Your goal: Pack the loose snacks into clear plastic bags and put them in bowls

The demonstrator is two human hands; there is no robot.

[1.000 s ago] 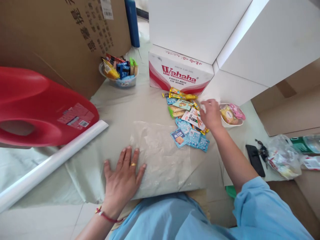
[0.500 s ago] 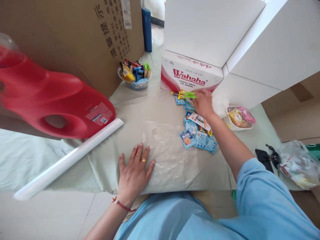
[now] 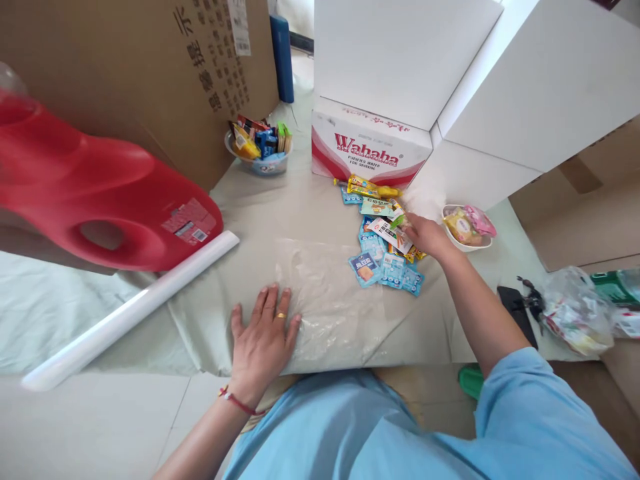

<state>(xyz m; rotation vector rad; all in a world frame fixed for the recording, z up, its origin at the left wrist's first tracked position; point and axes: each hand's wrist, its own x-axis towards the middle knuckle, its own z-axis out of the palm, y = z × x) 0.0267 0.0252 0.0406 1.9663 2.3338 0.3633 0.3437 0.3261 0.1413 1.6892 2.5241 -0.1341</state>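
My left hand (image 3: 263, 337) lies flat with spread fingers on the cloth, at the left edge of a clear plastic sheet (image 3: 333, 300). At the right side of a pile of snack packets, the fingers of my right hand (image 3: 425, 235) pinch a small green snack packet (image 3: 397, 221), partly hidden by the fingertips. Just left of it lie a white packet with orange print (image 3: 387, 235) and a pale green packet (image 3: 377, 207). Yellow stick packets (image 3: 367, 188) rest at the pile's far end. Several blue packets (image 3: 366, 268) make up the near end.
Behind the pile stands a Wahaha carton (image 3: 370, 150). A clear bowl of snacks (image 3: 265, 167) sits at the back left, a white bowl (image 3: 465, 247) at the right. On the left are a red jug (image 3: 125, 193) and a white roll (image 3: 135, 310). A phone (image 3: 515, 310) lies far right.
My right hand has moved toward me, from the pile's far end to its right side. A pale green packet and more yellow packets now show at the far end. My left hand stays flat.
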